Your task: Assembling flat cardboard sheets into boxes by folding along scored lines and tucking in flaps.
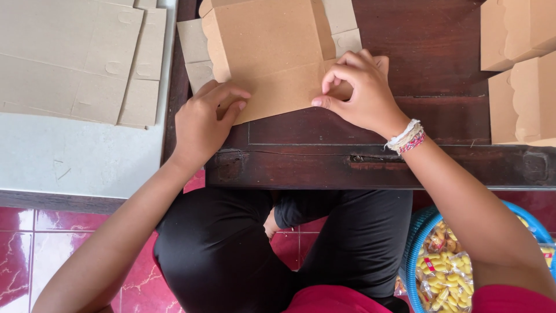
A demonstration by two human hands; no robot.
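- Flat box blank: unfolded brown cardboard, matte and smooth, with side flaps and crease lines; it lies on the dark wooden counter, its near edge toward the person.
- Left hand: rests on the near left corner of the box blank, fingers curled and pressing down on the cardboard, gripping nothing.
- Right hand: sits at the near right corner of the box blank, thumb and fingertips pinching the cardboard edge there; corded bracelets circle the wrist.
- Stack of blanks: more flat grey-brown cardboard, left of the box blank, on a pale surface beside the counter.
- Folded boxes: assembled brown cartons with scalloped edges, right of the box blank, on the counter.
- Blue basket: ribbed plastic rim, holding clear packets of yellow snacks; nearer the person than the box blank, to the right, below counter level.
- Floor: glossy red marbled tiles.
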